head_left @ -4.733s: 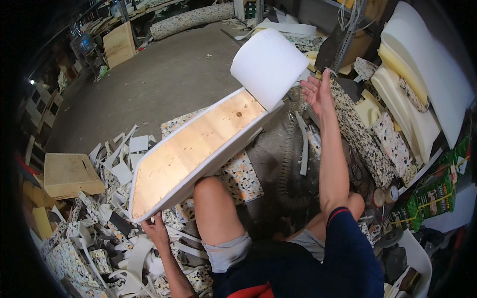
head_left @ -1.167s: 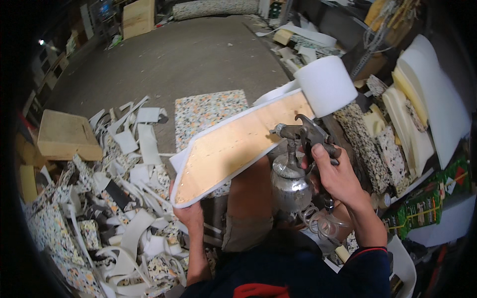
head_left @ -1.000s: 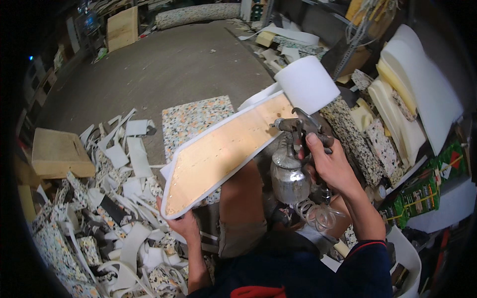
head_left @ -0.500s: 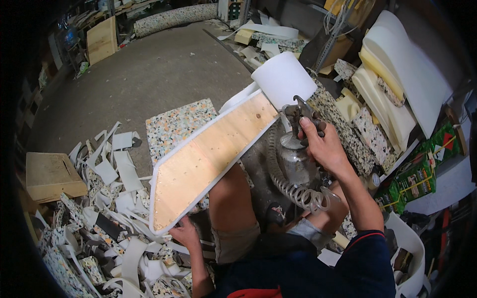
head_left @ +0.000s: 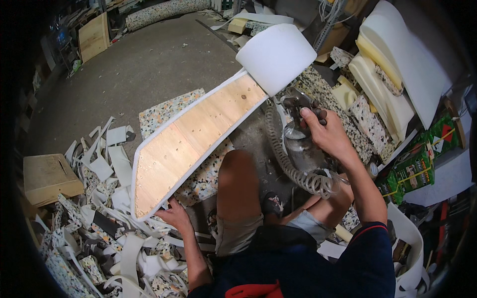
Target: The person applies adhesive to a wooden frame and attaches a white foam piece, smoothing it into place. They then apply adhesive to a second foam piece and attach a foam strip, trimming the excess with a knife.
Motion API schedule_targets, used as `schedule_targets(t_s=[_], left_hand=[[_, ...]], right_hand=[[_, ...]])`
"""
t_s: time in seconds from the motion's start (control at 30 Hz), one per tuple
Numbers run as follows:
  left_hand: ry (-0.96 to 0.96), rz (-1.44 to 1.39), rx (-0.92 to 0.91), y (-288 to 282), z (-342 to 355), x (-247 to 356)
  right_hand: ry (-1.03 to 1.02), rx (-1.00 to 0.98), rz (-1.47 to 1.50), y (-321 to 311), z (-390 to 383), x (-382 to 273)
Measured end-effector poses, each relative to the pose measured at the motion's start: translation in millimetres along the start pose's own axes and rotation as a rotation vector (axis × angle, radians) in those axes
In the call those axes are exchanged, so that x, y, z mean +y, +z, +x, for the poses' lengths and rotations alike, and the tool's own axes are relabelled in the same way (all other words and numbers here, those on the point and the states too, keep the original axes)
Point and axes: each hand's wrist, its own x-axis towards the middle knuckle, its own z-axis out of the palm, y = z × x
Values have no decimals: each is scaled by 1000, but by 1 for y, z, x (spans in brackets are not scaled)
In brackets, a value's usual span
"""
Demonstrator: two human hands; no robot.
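A long plywood panel (head_left: 194,144), tapered at its near end and edged with thin white foam, slants across the middle above my thigh. My left hand (head_left: 175,217) grips its near lower corner from underneath; some fingers are hidden behind it. At the panel's far end stands a wide curved piece of white foam sheet (head_left: 278,57). My right hand (head_left: 325,130) is closed around the handle of a spray gun (head_left: 300,102), just right of the panel's far end. Below the gun hangs its metal cup (head_left: 304,153), and a clear coiled hose (head_left: 293,174) loops beside it.
Foam offcuts (head_left: 124,243) are heaped at the lower left beside a wooden block (head_left: 52,179). A speckled foam slab (head_left: 198,184) lies under the panel. On the right are stacked foam pieces (head_left: 385,94) and green packages (head_left: 417,166). A speckled foam roll (head_left: 166,14) lies far back.
The panel has shifted left and a little farther away, with my left hand moving along. Its far-end foam now looks larger. The spray gun has tilted in my right hand, which moved slightly right.
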Motion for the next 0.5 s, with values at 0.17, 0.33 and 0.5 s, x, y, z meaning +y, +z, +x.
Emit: schedule_targets(t_s=[0.17,0.33,0.5], left_hand=[[-27,-35,6,1,-2,3],[-19,-49,-9,2,-2,9],[-89,-76,-12,-2,-2,3]], right_hand=[[-28,-10,-32,8,11,-1],[-159,0,5,12,11,0],[8,-164,110,10,-19,-6]])
